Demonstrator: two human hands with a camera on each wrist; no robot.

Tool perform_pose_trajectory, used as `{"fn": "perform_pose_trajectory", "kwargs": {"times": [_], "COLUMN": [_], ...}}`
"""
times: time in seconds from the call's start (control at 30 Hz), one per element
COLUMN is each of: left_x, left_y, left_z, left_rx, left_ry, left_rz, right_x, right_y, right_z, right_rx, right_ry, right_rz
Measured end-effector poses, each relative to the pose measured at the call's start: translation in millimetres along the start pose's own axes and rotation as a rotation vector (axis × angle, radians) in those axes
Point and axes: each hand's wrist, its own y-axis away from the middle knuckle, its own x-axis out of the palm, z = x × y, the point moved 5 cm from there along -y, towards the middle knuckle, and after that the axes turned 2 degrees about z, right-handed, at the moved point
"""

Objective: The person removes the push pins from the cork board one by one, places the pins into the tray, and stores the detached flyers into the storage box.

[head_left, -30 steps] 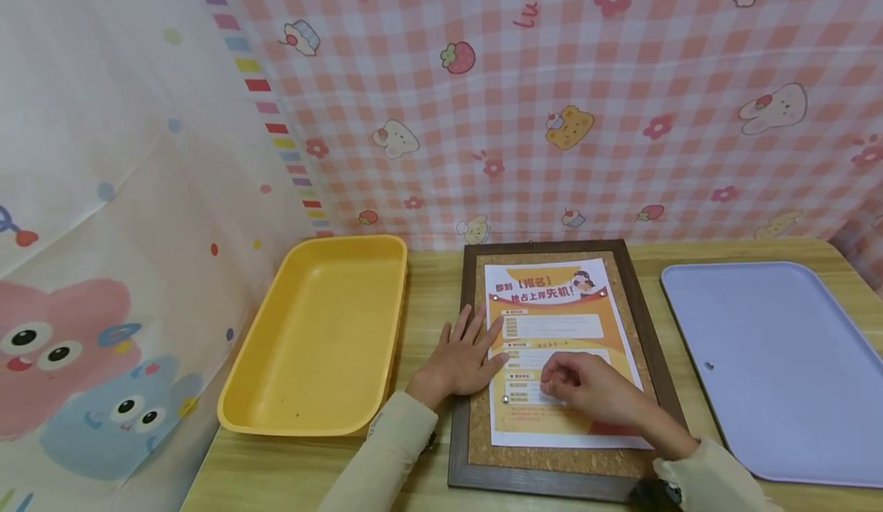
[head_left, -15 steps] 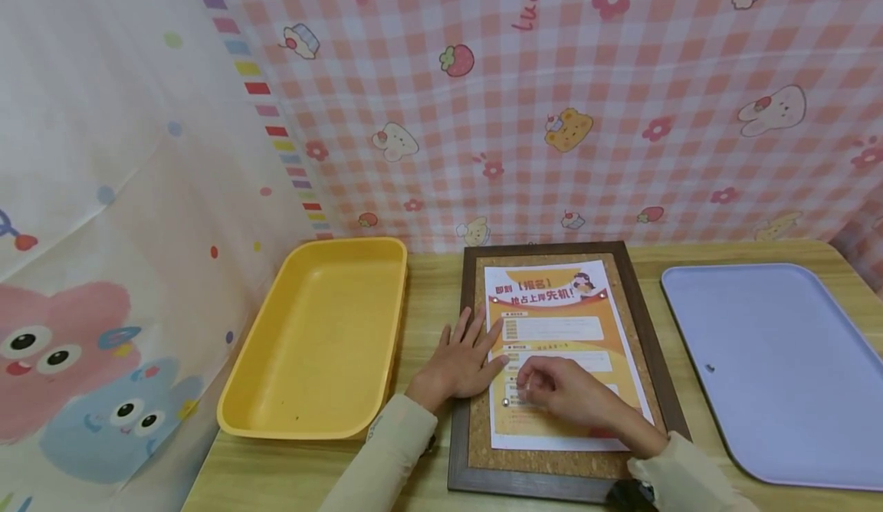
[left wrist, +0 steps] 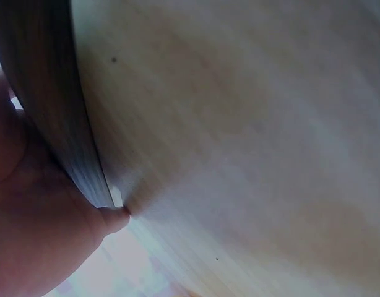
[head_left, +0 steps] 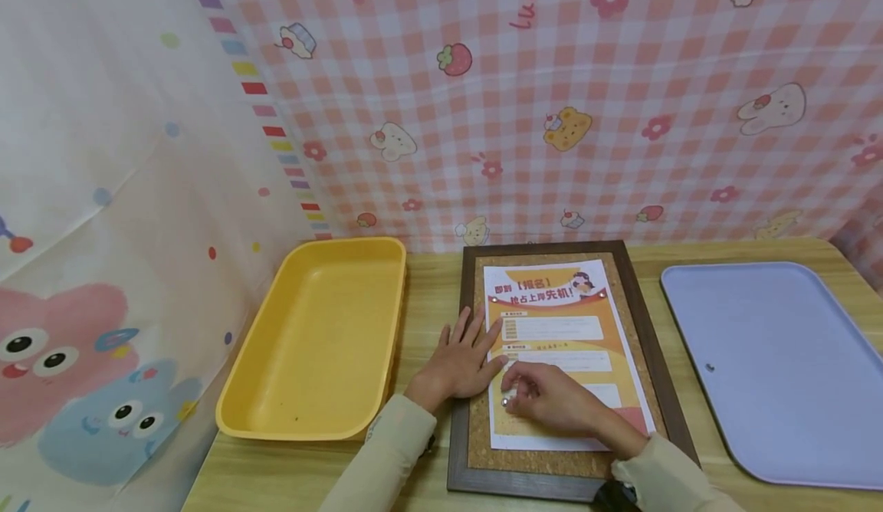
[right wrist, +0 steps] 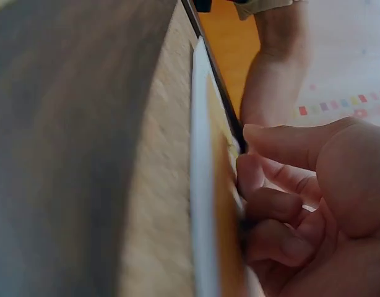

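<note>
A printed paper sheet point(head_left: 545, 439) lies on a framed cork board point(head_left: 552, 462), with shiny pushpins near its top left corner point(head_left: 494, 300) and top right corner point(head_left: 602, 294). My left hand point(head_left: 455, 362) rests spread on the board's left edge, its fingers reaching onto the sheet. The right hand point(head_left: 552, 398) is at a shiny pushpin point(head_left: 506, 402) on the sheet's lower left, thumb and forefinger apart beside it. In the right wrist view its other fingers point(right wrist: 273, 238) are bent, and the pushpin is hidden. The left wrist view shows mainly the left palm point(left wrist: 41, 229) against the dark frame.
A yellow tray point(head_left: 313, 428) stands left of the board. To the right, a lilac tray point(head_left: 779, 366) holds one small shiny piece point(head_left: 710, 367) near its left rim. All rest on a wooden table point(head_left: 431, 282). A pink checked cloth point(head_left: 517, 182) hangs behind.
My right hand has moved left across the sheet, to the lower left pushpin. The left hand stays where it was on the board's left edge.
</note>
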Motion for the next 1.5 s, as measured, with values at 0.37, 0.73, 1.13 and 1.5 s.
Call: {"fn": "perform_pose_trajectory", "kwargs": {"times": [0.37, 0.73, 1.13, 1.5], "left_x": [-0.9, -0.6, 4.6, 4.4], "left_y": [0.7, -0.6, -4.3, -5.2], "left_z": [2.0, 2.6, 5.4, 3.8], "left_rx": [-0.003, -0.01, -0.001, 0.0], "left_ry": [0.013, 0.002, 0.029, 0.005], "left_rz": [0.002, 0.004, -0.01, -0.002], "right_x": [4.6, 5.1, 4.7, 4.3], "right_y": [-6.6, -8.8, -9.2, -7.2], "right_z": [-2.1, -3.8, -2.6, -2.5], "right_rx": [0.028, 0.05, 0.053, 0.049], "right_ry": [0.014, 0.046, 0.055, 0.061], "right_rz": [0.013, 0.019, 0.018, 0.011]}}
